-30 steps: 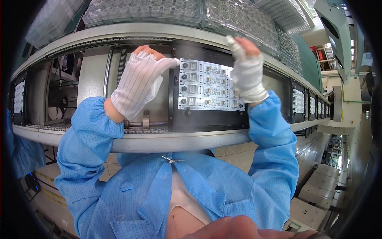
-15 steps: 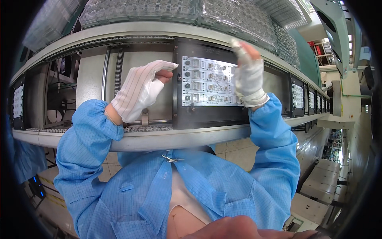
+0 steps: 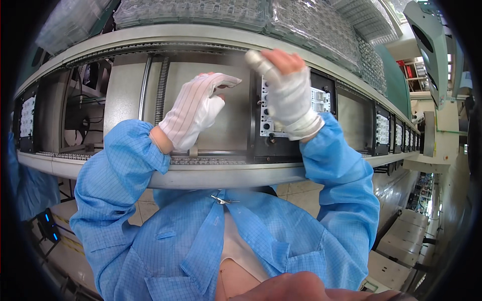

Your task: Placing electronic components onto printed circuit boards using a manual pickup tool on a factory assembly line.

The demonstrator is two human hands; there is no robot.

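My left hand (image 3: 193, 108), in a white striped glove with cut-off fingertips, hovers over the conveyor. Its fingers reach forward, parted from the thumb, with nothing between them. My right hand (image 3: 288, 90), in a white glove with a white covering on one finger, is above a white circuit board panel (image 3: 320, 99). Motion smears its front edge, and what its fingertips hold, if anything, cannot be made out. The panel lies in a black carrier frame (image 3: 286, 149). Rows of small components and dark round parts show on either side of the hand, which hides the panel's middle.
The metal rail (image 3: 231, 174) runs along my side of the conveyor. Clear plastic trays (image 3: 191, 12) are stacked beyond the far rail. More carriers with white panels (image 3: 382, 129) stand farther right, and another panel (image 3: 27, 116) is at far left. A threaded rod (image 3: 162, 90) crosses the conveyor bed.
My right hand has swept left over the panel, covering its middle. The black carrier has shifted right along the conveyor. My left hand has moved slightly right, keeping its shape.
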